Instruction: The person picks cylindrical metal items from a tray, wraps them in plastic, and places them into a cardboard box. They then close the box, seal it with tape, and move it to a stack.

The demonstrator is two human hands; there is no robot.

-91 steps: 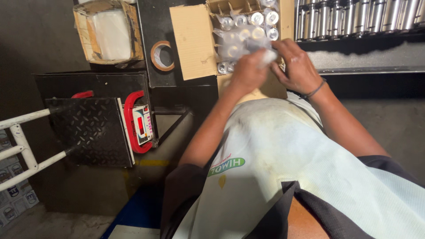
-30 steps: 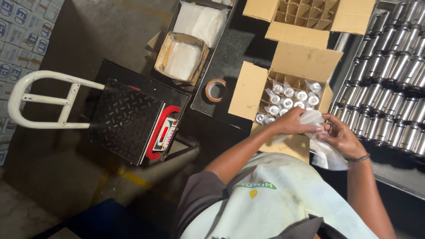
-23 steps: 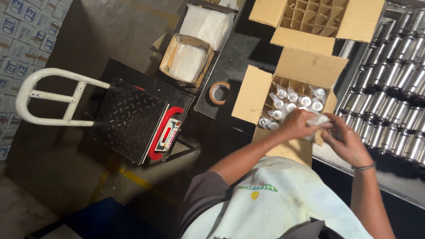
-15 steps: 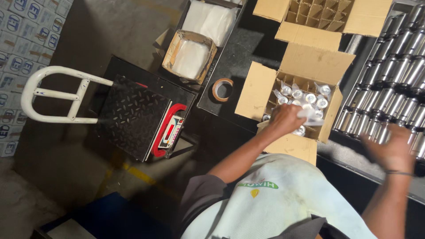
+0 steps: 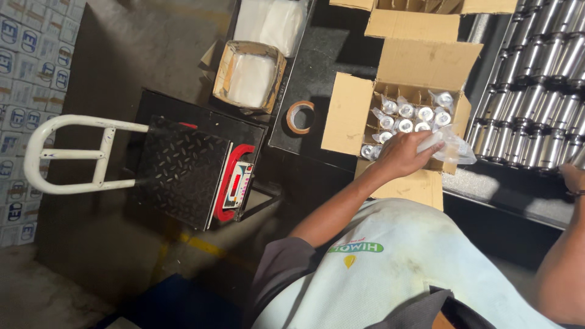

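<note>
The left hand [image 5: 403, 153] gripped a clear plastic bag [image 5: 451, 145] over the near edge of the open cardboard box [image 5: 347, 114], beside bagged metal cans [image 5: 405, 119]. The right hand [image 5: 574, 176] reached toward the can rows [image 5: 536, 91]; whether it gripped anything could not be told.

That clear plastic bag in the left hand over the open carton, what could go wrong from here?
The left hand pinches the clear plastic bag at one end only, so it may sag or snag on the divider cells of the open carton. The right hand is off at the frame edge by the metal cylinders, so nothing else steadies the bag. The carton's near flap hangs past the table edge, where an arm could catch it.
</note>
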